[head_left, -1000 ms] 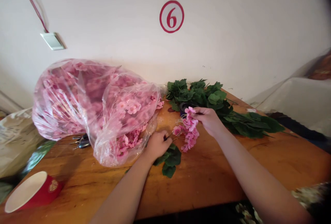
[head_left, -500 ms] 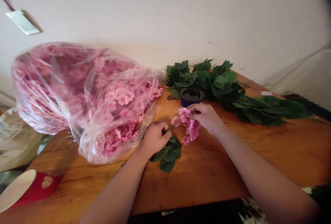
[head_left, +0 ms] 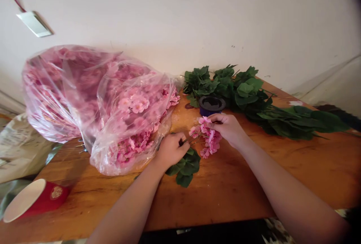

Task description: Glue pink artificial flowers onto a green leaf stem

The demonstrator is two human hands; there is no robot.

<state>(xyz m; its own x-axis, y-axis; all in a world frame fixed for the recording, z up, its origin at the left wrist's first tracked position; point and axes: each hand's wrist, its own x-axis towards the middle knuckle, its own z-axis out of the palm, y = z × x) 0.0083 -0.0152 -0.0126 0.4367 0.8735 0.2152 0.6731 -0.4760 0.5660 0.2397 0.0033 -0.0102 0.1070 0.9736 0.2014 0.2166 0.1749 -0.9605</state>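
On the table (head_left: pixel 239 191) before you, the bag of flowers (head_left: pixel 96 123) lies left, the cup (head_left: pixel 53 195) nearer you; right of the bag stands the pot (head_left: pixel 210 112), the leaf heap (head_left: pixel 248 91) behind it, and before it the flower sprig (head_left: pixel 213 142) in your right hand (head_left: pixel 229 129)

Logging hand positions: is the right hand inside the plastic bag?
No, the right hand is outside the bag, fingers on a pink flower cluster.

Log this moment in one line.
left hand: curled at green leaves, hold unclear | right hand: pinching pink flowers | behind them: dark pot
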